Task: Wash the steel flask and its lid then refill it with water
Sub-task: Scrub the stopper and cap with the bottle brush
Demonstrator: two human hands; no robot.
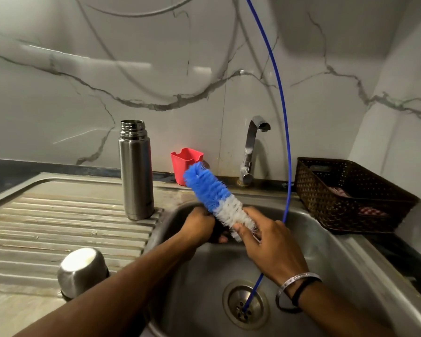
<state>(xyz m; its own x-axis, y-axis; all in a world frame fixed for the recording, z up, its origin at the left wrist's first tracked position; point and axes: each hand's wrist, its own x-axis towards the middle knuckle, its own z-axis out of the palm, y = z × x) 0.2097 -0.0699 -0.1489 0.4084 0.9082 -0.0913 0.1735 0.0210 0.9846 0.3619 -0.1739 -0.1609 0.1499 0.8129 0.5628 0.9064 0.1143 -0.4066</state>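
While the open-mouthed cylindrical steel flask (136, 170) stands upright on the ribbed draining board (58, 222), left hand (199, 224) grips something dark, right hand (265, 242) pinches the blue-and-white bottle brush (216, 198); flask probably rigid, wet-slick, best grasped mid-body.

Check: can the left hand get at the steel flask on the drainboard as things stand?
Probably yes. The steel flask stands upright and open-topped just above the left hand, with nothing between them. But that hand grips a dark item, hard to identify, against the bottle brush.
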